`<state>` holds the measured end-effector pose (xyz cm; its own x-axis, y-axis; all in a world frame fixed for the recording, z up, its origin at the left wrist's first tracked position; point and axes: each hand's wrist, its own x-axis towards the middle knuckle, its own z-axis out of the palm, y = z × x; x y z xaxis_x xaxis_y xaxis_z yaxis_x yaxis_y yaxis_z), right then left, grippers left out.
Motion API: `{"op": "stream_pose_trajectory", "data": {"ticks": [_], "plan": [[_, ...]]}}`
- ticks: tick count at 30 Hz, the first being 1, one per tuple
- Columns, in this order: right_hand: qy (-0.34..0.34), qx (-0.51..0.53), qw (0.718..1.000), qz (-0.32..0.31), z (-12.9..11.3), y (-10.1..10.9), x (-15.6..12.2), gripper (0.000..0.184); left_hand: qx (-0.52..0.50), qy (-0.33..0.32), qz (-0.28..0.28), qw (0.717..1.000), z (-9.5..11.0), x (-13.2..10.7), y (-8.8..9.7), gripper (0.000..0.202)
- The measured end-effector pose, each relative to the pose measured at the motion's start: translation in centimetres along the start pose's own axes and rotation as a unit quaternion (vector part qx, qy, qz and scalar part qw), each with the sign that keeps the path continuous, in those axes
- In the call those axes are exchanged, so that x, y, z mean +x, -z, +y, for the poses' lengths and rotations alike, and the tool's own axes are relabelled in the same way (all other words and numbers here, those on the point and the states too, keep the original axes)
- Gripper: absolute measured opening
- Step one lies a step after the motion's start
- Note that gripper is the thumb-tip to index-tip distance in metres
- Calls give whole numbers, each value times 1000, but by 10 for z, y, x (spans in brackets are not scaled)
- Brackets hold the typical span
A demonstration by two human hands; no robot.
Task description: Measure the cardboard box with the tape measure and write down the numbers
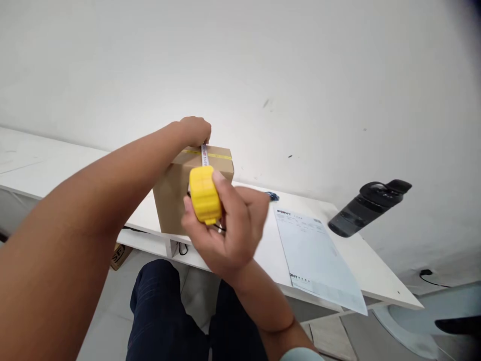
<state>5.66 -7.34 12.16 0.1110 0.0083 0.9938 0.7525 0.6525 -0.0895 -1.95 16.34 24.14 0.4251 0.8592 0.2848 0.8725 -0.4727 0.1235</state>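
A brown cardboard box (pixel 173 193) with a yellow tape strip along its top stands on the white table (pixel 259 250). My right hand (pixel 229 228) is closed around a yellow tape measure (pixel 205 194) just in front of the box. Its white blade (pixel 205 155) runs across the top of the box. My left hand (pixel 195 130) reaches over the box and pinches the blade's end at the far top edge.
A printed paper sheet (pixel 317 255) lies on the table to the right, overhanging the front edge. A dark bottle (pixel 366 206) sits at the table's right side near the wall. A small blue object (pixel 272 196) lies behind my right hand. My knees are below the table.
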Motion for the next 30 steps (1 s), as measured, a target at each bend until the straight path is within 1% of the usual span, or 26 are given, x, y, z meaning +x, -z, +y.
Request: {"op": "stream_pose_trajectory", "data": {"ticks": [2,3,5,8,11,13,15,16,18,20,22,24,26,27,28,29,30], "plan": [[-9,2,1000,13,12,-23,-4,66,30,11,-80,996,3,-5,10,26],[-17,9,1000,10,19,-33,-5,64,37,18,-102,994,5,-8,14,24],[-40,19,999,-2,30,-49,-7,60,34,27,-108,993,7,-12,19,20],[-66,13,998,-9,41,-59,-7,54,9,26,-92,995,3,-14,18,20],[-69,0,998,-11,43,-60,-6,50,-42,15,-68,997,-7,-10,10,17],[-70,-3,997,-23,42,-60,-7,47,-107,34,-46,993,-15,-8,3,19],[-78,-10,996,-52,42,-60,-7,46,-166,70,-33,983,-21,-6,-4,23],[-82,-17,994,-67,41,-59,-7,46,-195,92,-37,976,-24,-5,-6,25],[-84,-31,992,-84,39,-58,-7,44,-242,128,-65,960,-29,-1,-9,29],[-67,-42,994,-75,34,-54,-8,40,-287,144,-89,943,-33,4,-8,36],[-42,-54,995,-71,29,-48,-8,38,-332,128,-71,932,-34,11,-4,42],[-20,-65,994,-83,25,-40,-8,39,-374,88,-25,923,-33,11,0,44],[-6,-67,993,-93,25,-29,-9,40,-412,47,21,910,-28,-3,-3,46],[0,-62,994,-87,27,-22,-10,40,-425,26,41,904,-25,-16,-8,49],[9,-50,996,-74,31,-14,-12,40,-435,7,53,899,-21,-34,-16,54],[17,-34,998,-59,36,-4,-16,40,-451,-27,94,887,-17,-56,-27,60],[20,-14,999,-45,42,8,-22,41,-459,-52,115,880,-12,-81,-40,66]]}}
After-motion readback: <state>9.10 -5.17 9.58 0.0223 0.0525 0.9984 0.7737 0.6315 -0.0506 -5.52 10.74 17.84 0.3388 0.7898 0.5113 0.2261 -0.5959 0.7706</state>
